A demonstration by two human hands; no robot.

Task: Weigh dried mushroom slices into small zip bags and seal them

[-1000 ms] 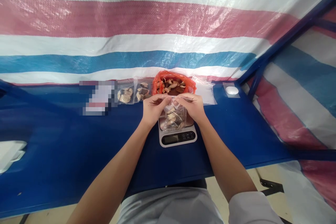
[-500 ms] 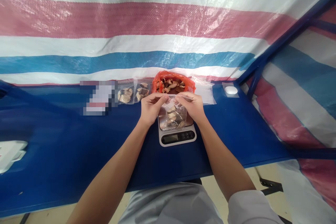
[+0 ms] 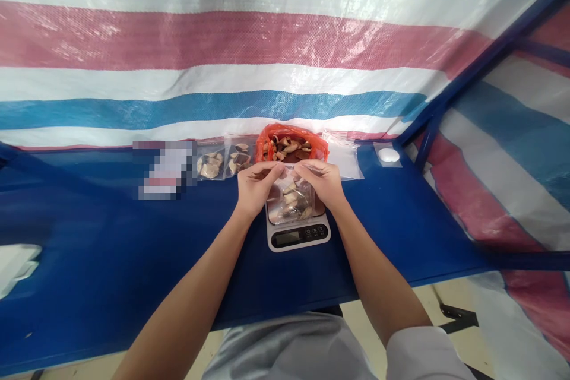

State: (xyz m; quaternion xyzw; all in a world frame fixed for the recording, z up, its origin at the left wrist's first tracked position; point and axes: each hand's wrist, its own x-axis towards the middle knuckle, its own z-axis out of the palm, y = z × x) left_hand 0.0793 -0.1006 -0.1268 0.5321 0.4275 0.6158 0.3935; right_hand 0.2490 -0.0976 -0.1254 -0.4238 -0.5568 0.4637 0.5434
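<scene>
Between my hands is a clear plastic bag (image 3: 294, 205) with several pale and dark dried pieces in it, perhaps mushroom slices. My left hand (image 3: 257, 185) pinches the bag's upper edge on the left between thumb and fingers. My right hand (image 3: 321, 181) pinches the same edge on the right, close to the left fingertips. The bag's lower part is over the metal plate of a white digital kitchen scale (image 3: 299, 246); whether it rests on the plate I cannot tell. Right behind my hands, an orange-red plastic bag (image 3: 262, 141) stands open, filled with similar dried pieces.
Two filled clear bags, one (image 3: 210, 165) beside another (image 3: 238, 160), lie left of the orange-red bag. Flat clear bags (image 3: 350, 160) lie to its right, then a white oval object (image 3: 389, 155). A white case (image 3: 18, 264) sits at the table's left. Striped sheeting (image 3: 222, 41) hangs behind.
Both hands keep their pinch on the bag's top edge, with hardly any movement. The whole view has shifted slightly.
</scene>
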